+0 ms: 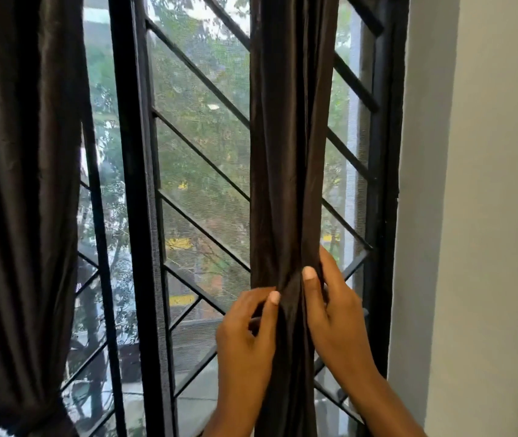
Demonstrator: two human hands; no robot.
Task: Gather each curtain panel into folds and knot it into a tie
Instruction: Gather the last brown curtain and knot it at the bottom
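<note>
A dark brown curtain panel hangs gathered into narrow vertical folds in front of the right part of the window. My left hand grips its left edge, thumb pressed on the front of the fabric. My right hand grips the right edge a little higher, thumb on the front and fingers behind the cloth. The two hands squeeze the panel together between them. A second dark curtain panel hangs at the far left, tied into a knot near the bottom edge of the view.
Behind the curtains stands a black window frame with diagonal grille bars and mesh; trees and a street show outside. A pale wall runs down the right side, close to my right forearm.
</note>
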